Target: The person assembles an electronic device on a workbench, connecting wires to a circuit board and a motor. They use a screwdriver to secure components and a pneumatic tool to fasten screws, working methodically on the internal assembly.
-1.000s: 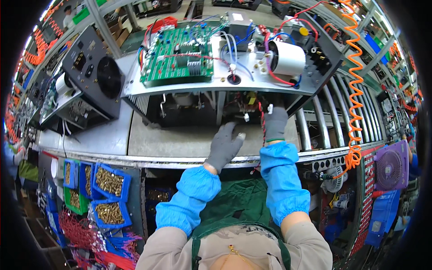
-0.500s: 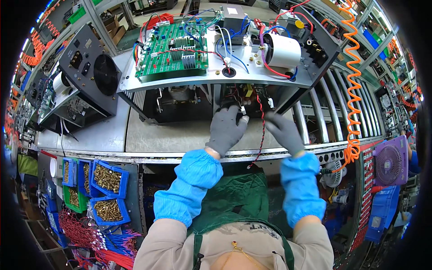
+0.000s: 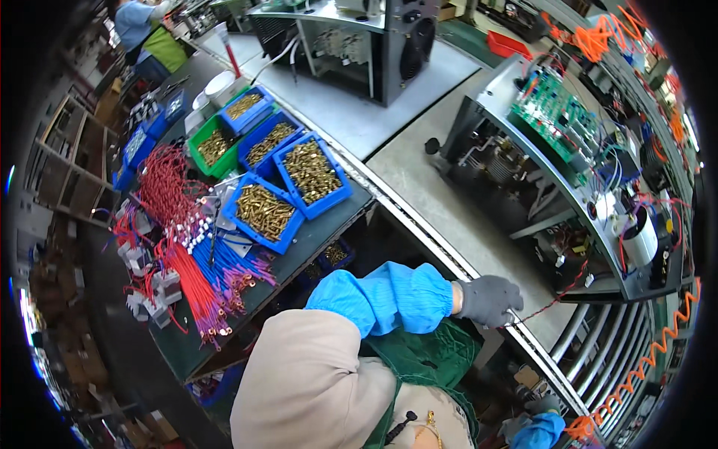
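Note:
My left hand point(image 3: 490, 301), in a grey glove, is over the bench's front rail with its fingers curled in. A red-and-black twisted cable point(image 3: 557, 301) runs from the open machine chassis point(image 3: 538, 168) to beside these fingers; whether they grip it is hidden. Low at the right, my right hand point(image 3: 544, 405) shows only in part below the rail, above its blue sleeve, its fingers not readable. On top of the chassis are a green circuit board point(image 3: 557, 112) and a white cylinder point(image 3: 639, 241) with wires.
Blue bins point(image 3: 310, 170) of brass fasteners and a green bin point(image 3: 212, 148) stand at the left. Bundled red wires point(image 3: 198, 280) and blue wires lie beside them. Another machine point(image 3: 407, 52) stands farther back. Metal rollers point(image 3: 606, 337) and an orange coiled hose point(image 3: 666, 340) are at the right. A person point(image 3: 138, 34) works far left.
The view has swung left, bringing the bins and wires nearer the middle. My hands have withdrawn from inside the chassis; the left is at the rail, the right lower down.

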Motion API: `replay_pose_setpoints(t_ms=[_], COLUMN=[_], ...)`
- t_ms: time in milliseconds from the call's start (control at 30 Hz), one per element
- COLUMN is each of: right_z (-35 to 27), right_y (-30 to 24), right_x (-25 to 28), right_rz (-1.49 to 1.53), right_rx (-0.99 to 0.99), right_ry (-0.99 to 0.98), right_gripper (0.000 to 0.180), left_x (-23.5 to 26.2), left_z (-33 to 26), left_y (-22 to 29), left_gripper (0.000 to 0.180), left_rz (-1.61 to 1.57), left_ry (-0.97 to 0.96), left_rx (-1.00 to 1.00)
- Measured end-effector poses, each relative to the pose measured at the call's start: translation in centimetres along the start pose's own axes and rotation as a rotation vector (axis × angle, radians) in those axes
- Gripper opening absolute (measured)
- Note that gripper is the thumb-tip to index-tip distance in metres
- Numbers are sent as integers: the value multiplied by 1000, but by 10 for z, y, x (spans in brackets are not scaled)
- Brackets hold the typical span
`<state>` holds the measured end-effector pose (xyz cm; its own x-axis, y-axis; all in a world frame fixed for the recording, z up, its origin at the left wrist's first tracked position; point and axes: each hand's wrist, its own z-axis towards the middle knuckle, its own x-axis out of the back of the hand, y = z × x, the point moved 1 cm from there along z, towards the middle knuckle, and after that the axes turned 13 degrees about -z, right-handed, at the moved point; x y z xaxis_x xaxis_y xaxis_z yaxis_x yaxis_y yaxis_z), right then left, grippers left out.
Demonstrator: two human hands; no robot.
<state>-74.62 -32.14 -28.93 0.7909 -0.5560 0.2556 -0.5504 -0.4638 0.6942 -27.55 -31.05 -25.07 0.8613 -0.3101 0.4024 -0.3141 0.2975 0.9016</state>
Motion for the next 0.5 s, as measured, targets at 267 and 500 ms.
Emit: replay_pose_setpoints(t_ms=[267,500], right_z=[-196,-192], right_y=[1,-118], right_x=[157,202], right_rz=[351,1561], right_rx=[270,1065], right_ry=[628,115], right_gripper=[54,97], left_x=[-32,49], left_z=[-21,-67], left_y=[35,63], left_gripper=[40,29], left_rz=[34,341], left_ry=[-313,-354], left_rx=[-345,-254])
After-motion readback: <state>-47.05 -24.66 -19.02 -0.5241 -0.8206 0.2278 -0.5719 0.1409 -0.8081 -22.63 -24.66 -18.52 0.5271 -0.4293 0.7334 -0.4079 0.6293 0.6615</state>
